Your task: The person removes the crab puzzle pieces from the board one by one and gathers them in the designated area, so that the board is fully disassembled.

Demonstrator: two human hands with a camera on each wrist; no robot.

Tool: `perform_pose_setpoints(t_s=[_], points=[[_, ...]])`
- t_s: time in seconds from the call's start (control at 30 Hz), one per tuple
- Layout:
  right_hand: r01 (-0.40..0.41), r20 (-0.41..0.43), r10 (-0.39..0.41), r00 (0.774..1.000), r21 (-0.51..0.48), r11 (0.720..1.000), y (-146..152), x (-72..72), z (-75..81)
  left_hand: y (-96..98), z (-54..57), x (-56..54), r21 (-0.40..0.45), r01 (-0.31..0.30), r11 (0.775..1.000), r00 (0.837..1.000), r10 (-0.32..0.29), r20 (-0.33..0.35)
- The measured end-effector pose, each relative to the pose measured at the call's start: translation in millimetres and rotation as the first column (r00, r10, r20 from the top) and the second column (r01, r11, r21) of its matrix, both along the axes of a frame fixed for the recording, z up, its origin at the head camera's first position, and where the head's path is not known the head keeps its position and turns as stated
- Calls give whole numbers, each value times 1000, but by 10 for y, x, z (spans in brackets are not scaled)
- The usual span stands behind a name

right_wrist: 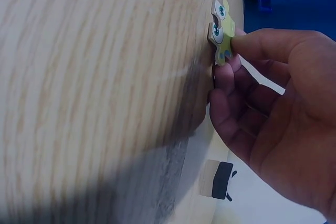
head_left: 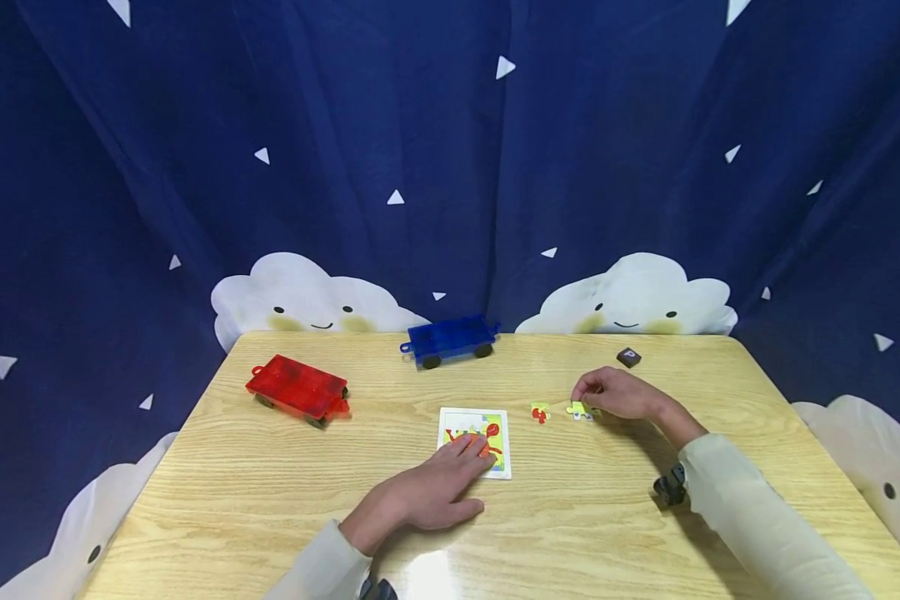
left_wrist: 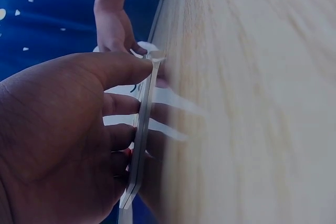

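Note:
My left hand (head_left: 435, 493) lies with its fingers extended over a square jigsaw puzzle (head_left: 506, 442) with a white border and a red-orange picture. In the left wrist view, the thumb is by the edge of the puzzle's thin board (left_wrist: 140, 140) and the fingers rest on its face. To the right, my right hand (head_left: 621, 393) pinches a yellow jigsaw piece (right_wrist: 227, 30) printed with two eyes, close to the tabletop. Between the puzzle and that hand lies a loose red-and-yellow jigsaw piece (head_left: 540, 412).
A red toy wagon (head_left: 296, 386) stands on the left of the wooden table (head_left: 285, 492), and a blue toy wagon (head_left: 452, 339) near its back edge. Beyond the right hand sits a small black tile (head_left: 628, 357) marked P. A dark blue curtain (head_left: 330, 167) hangs behind.

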State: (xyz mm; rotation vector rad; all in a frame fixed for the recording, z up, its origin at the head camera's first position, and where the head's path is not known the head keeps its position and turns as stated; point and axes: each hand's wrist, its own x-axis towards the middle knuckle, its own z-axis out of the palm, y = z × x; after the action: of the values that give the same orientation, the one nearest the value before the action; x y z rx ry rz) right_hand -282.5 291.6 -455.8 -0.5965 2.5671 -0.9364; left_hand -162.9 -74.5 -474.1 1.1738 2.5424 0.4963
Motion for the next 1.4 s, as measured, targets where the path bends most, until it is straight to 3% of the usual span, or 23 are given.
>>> perform_pose_setpoints(t_s=[0.67, 0.83, 1.0, 1.4], points=[[11, 0, -11, 1000, -8, 1000, 19, 5, 1, -2, 16, -6, 3, 2, 1000, 1000, -2, 4], [-7, -80, 6, 997, -15, 1000, -32, 22, 6, -3, 8, -9, 2, -2, 1000, 1000, 2, 12], [-52, -166, 44, 985, -47, 998, -167, 49, 43, -11, 0, -7, 9, -4, 1000, 999, 3, 40], [-158, -120, 144, 982, -121, 980, -733, 162, 117, -6, 17, -10, 7, -7, 1000, 999, 7, 36]])
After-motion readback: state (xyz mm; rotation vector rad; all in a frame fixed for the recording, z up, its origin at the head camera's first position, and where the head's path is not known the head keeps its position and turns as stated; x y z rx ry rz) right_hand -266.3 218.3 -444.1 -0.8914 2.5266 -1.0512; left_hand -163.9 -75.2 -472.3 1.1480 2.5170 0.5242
